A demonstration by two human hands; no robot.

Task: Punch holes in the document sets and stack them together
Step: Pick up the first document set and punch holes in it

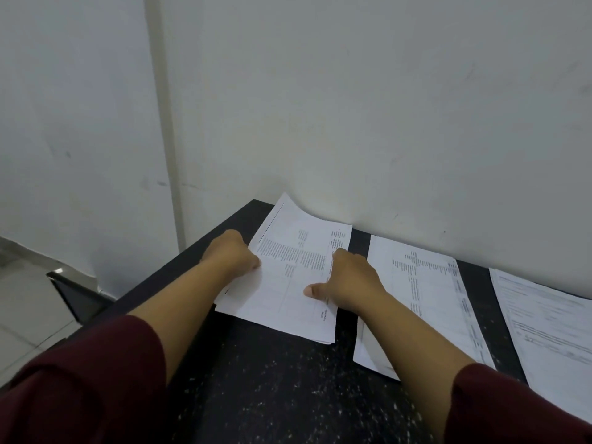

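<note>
Document sets are what I'm dealing with, three of them laid out on my black speckled tabletop [275, 389] against the white wall [384, 107]. The set I've got my hands on [288, 277] is the leftmost one, sitting near the far left corner of the tabletop at a bit of an angle, with its far corner curling up against the wall. My left hand [232, 256] is at the set's left edge, fingers curled in, and it looks like I'm gripping that edge with the thumb on top of the paper (the fingers themselves are tucked out of sight, so that's as much as I can say). My right hand [347, 282] is on the right edge of the same set, thumb stretched out flat across the top sheet and the other fingers curled down over the edge, so I'm holding it from both sides. You can see a couple of sheet edges peeking out at the near corner, so the pages aren't perfectly squared up. The second set [426, 299] lies just to the right with a strip of bare tabletop between, partly under my right forearm, and the third set [551, 334] is further right again, cut off by the frame edge. Both my sleeves [80, 386] are dark maroon, pushed up off the forearms.
</note>
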